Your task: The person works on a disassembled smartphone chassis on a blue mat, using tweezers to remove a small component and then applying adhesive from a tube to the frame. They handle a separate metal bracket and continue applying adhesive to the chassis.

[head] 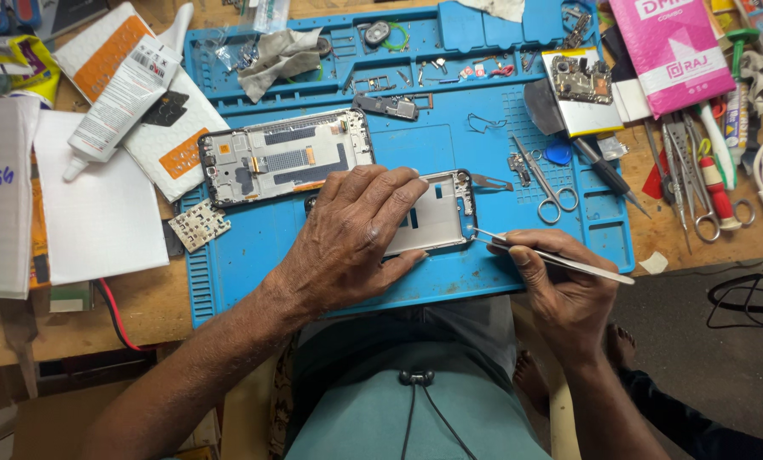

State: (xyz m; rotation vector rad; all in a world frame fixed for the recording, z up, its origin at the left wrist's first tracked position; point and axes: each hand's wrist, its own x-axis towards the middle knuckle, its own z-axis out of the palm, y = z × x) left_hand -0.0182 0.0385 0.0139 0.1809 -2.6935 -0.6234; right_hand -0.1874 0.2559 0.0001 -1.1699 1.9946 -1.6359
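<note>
The left hand lay flat on a phone frame on the blue mat, its fingers spread and pressing it down. The right hand pinched tweezers, their tips touching the frame's right edge. A second phone frame lay just behind, scissors near to the right.

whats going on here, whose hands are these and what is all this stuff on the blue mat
This is one picture from a camera worn on a person's head, looking down at their own two bare hands. The left hand presses flat on an opened phone body to steady it. The right hand holds metal tweezers, tips at the phone's edge. Everything sits on a blue work mat on a wooden bench. Also on the mat: a second phone frame, small scissors, a grey cloth and tiny loose parts. A white glue tube lies to the left, more hand tools to the right.
</note>
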